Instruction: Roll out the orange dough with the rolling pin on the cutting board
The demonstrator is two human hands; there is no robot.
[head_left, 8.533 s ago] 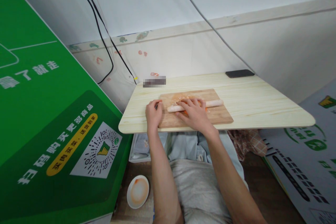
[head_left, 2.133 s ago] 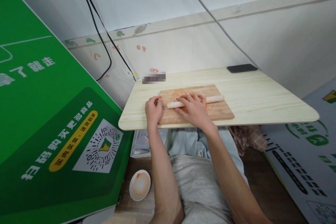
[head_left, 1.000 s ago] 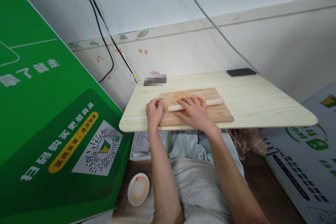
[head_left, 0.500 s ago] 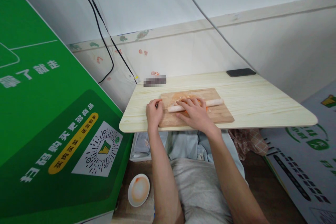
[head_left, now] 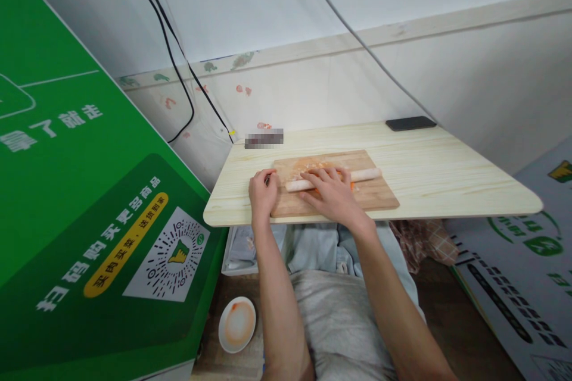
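A wooden cutting board (head_left: 375,197) lies near the front edge of the table, smeared with orange bits on its far part. Across it rests a pale wooden rolling pin (head_left: 366,175), tilted slightly up to the right. My right hand (head_left: 330,190) lies over the pin's middle, fingers on the far side and thumb on the near side. A little orange material shows beneath the pin beside my right hand; most of it is hidden. My left hand (head_left: 263,190) is curled against the board's left edge, with a small dark spot by its fingertips that I cannot make out.
A black phone (head_left: 411,123) lies at the back right of the pale table (head_left: 469,184). A blurred-out object (head_left: 263,139) sits at the back left. Below left is a white bowl (head_left: 237,325) with orange residue. A green panel (head_left: 111,190) stands at left; cables hang along the wall.
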